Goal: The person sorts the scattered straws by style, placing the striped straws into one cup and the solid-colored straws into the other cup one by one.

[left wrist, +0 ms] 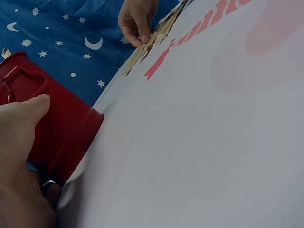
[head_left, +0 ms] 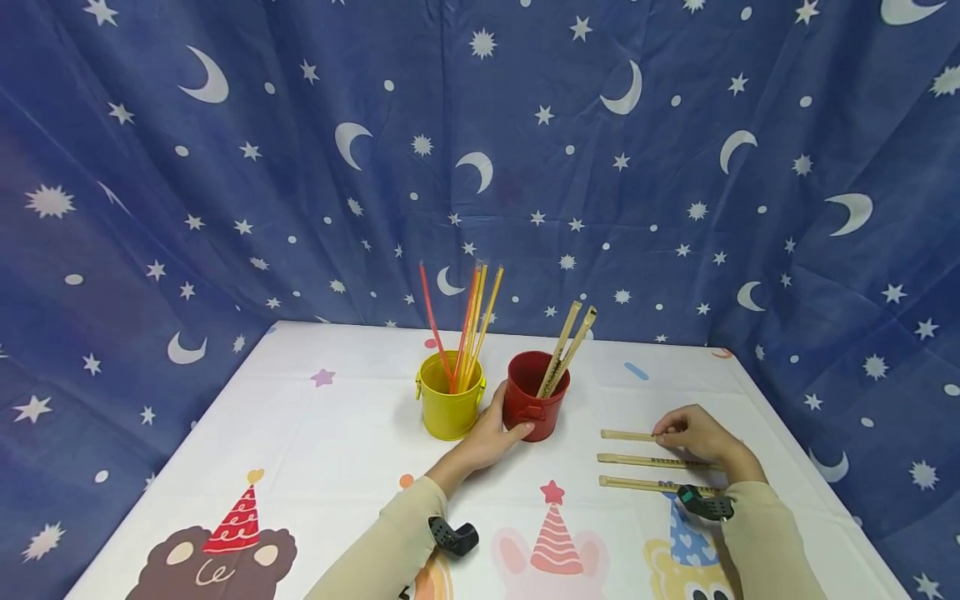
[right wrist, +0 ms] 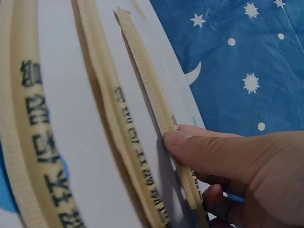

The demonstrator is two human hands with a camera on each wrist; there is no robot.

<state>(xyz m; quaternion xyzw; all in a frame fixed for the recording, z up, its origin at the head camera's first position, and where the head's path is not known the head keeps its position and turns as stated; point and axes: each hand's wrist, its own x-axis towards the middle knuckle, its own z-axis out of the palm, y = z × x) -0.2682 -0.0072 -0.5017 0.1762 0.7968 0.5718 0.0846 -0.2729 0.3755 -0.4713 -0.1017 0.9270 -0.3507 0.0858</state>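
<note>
My left hand (head_left: 483,439) holds a small red bucket (head_left: 542,412) from its left side, thumb across the front near the handle. Two straws in brown paper wrappers (head_left: 562,354) lean in that bucket. On the right, my right hand (head_left: 699,433) pinches the farthest of three paper-wrapped straws (head_left: 626,435) between thumb and fingers; it lies at or just over the cloth. Nearer me lie a middle wrapped straw (head_left: 637,460) and a near one (head_left: 637,483), roughly parallel. The right wrist view shows dark printed characters on the wrappers (right wrist: 107,80).
A yellow bucket (head_left: 448,417) stands left of the red one, with several red and yellow sticks (head_left: 468,342) upright in it. A white cloth with party animal prints (head_left: 337,450) covers the table. Behind hangs a blue curtain (head_left: 510,217) with moons and stars.
</note>
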